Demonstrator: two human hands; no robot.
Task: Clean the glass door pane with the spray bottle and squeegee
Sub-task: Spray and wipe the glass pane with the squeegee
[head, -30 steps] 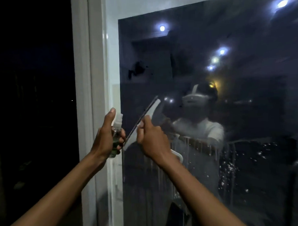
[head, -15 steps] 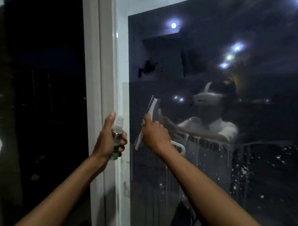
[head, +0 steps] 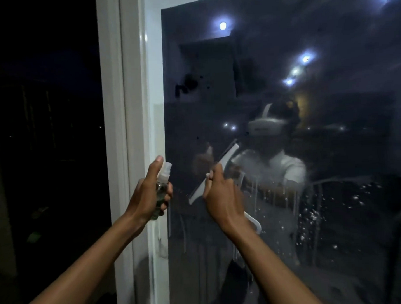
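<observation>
head view: your left hand (head: 148,194) grips the bottle (head: 162,187), fingers curled round its clear body and thumb sticking straight up beside the white nozzle, which points at the pane (head: 286,160). you hold it upright in front of the white frame (head: 134,108), just left of the glass edge. your right hand (head: 223,196) is wrapped round the squeegee (head: 215,171), fingers closed on its handle, whose white looped end shows below your wrist. its blade lies tilted against the pane, lower end toward the frame, upper end rising to the right. wet streaks run down the glass below and right of the blade, and droplets speckle the lower right. a dark smudge (head: 188,84) sits high on the pane near the frame. ceiling lights and your own figure in a white top are reflected in the dark glass.
</observation>
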